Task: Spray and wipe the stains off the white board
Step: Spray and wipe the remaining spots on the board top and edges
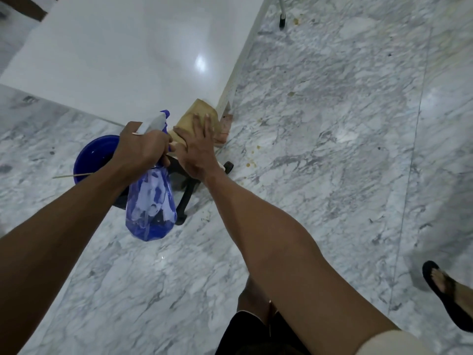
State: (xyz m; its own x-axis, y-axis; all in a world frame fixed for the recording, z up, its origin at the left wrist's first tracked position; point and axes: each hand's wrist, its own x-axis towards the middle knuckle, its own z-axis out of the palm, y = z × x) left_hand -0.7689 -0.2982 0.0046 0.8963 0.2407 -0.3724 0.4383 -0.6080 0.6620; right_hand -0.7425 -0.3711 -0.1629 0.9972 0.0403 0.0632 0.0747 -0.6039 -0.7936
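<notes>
Pressing a folded tan cloth (197, 116) flat against the near corner of the glossy white board (122, 60), the person's right hand (198, 147) lay with its fingers straight and spread, a posture that looked suited to putting even weight on the rag as it worked the surface. The left hand (143, 147) was curled round the neck of a translucent blue plastic spray bottle (151, 201) with a white-and-blue trigger head, its nozzle pointing toward the board just beside the cloth, apparently so that liquid could be added without setting the rag down. The bottle hung over the grey-veined marble floor (332, 124), with dark blue liquid pooled at its bottom. The board seemed to rest on a low black stand (186, 196), partly visible beneath the hands, which would explain why both arms reached forward and down. A round blue plastic basin (94, 155) sat on the floor just beside the stand, within easy reach, a thin pale stick (74, 175) lying across its rim. No stains could be made out on the visible part of the board; small brownish spots dotted the floor near its corner. A foot in a black sandal (445, 290) stood well apart at right.
</notes>
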